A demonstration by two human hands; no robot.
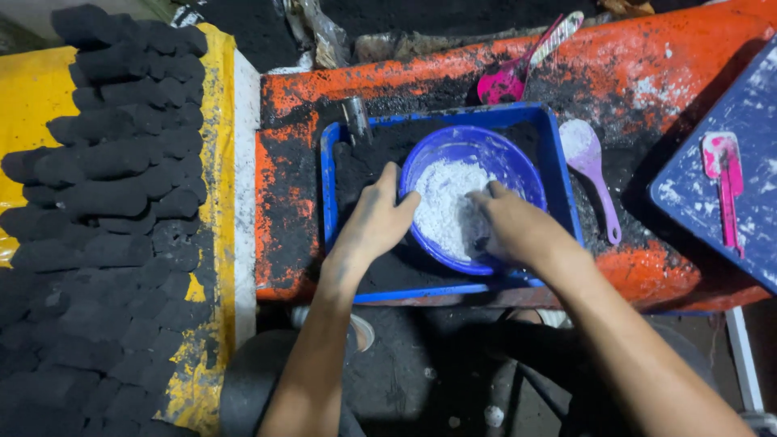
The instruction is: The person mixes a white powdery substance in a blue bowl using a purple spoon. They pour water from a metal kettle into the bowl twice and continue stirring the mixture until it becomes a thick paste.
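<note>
Bowl [477,162], one, blue plastic, round, sits inside one blue rectangular tray [558,170], toward the tray's right half. Bowl holds white powder [445,206], clumped and uneven, covering most of its bottom. Tray floor around the bowl is coated in black powder.

Left hand [374,222]: fingers together and slightly bent, thumb out, resting on the bowl's left rim with fingertips reaching the edge of the white powder. Nothing gripped. Right hand [518,226]: lies over the bowl's right side, fingers curled down into the powder; whether they pinch any of it cannot be told. Both hands are dusted grey-black.

Tray rests on one orange work surface [696,73], heavily smeared with black dust and white specks. One small metal piece [356,120] stands at the tray's upper left corner.

Scoops, counted: three. One lilac scoop [595,174] lies just right of the tray, handle pointing toward the viewer. One magenta scoop [510,77] lies above the tray near the far edge. One pink scoop [723,182] lies on a dark blue board [757,113] at far right, well apart from the bowl.

Left of the orange surface: one yellow sheet [28,105] carrying a pile of black cylindrical briquettes [113,194], stacked in rows, too many to count.
</note>
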